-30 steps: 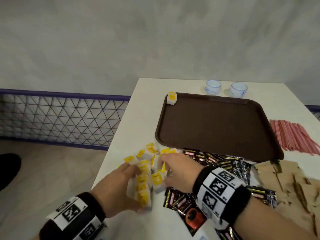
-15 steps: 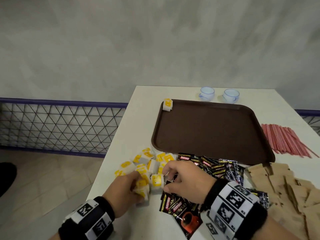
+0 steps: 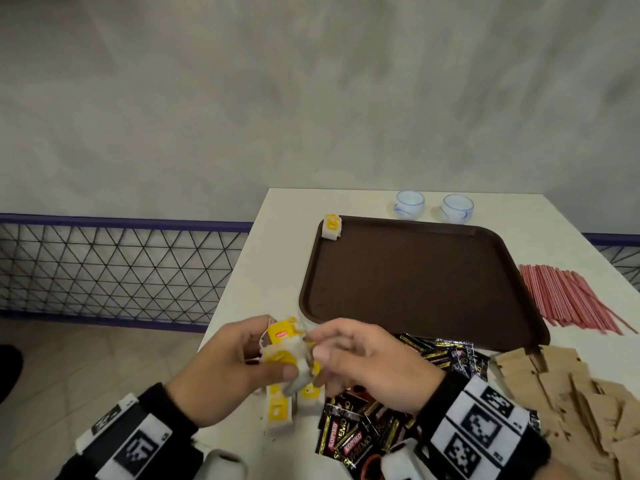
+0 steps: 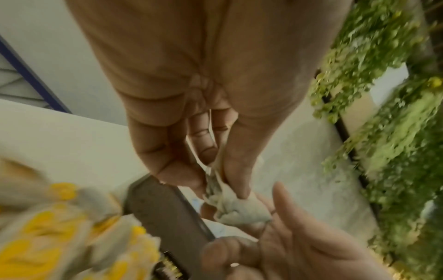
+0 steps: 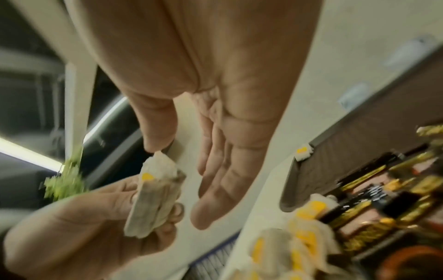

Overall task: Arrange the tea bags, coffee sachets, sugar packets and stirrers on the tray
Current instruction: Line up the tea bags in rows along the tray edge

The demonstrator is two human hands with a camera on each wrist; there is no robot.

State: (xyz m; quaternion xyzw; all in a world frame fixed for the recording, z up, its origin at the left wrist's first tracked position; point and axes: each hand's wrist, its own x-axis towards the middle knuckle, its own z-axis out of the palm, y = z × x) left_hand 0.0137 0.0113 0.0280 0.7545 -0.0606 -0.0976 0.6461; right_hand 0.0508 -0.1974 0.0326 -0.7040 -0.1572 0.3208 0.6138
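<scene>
My left hand (image 3: pixel 277 351) grips a small bundle of white tea bags with yellow tags (image 3: pixel 282 341), lifted above the table near the tray's near-left corner. In the left wrist view its thumb and fingers (image 4: pixel 187 176) pinch the bundle (image 4: pixel 235 208). My right hand (image 3: pixel 315 344) is right beside it; in the right wrist view its fingers (image 5: pixel 210 199) are straight and only the thumb tip touches the top of the bundle (image 5: pixel 153 204). The brown tray (image 3: pixel 415 289) holds one tea bag (image 3: pixel 331 227) in its far left corner. More tea bags (image 3: pixel 278 410) lie under my hands.
Black coffee sachets (image 3: pixel 349 434) are piled along the tray's near edge. Brown sugar packets (image 3: pixel 561 386) lie at the near right and red stirrers (image 3: pixel 571 299) to the right of the tray. Two cups (image 3: pixel 409 202) stand behind it. The table's left edge drops to the floor.
Both hands were down in the tea bag pile on the table; now they are raised, the left one carrying a bundle of tea bags.
</scene>
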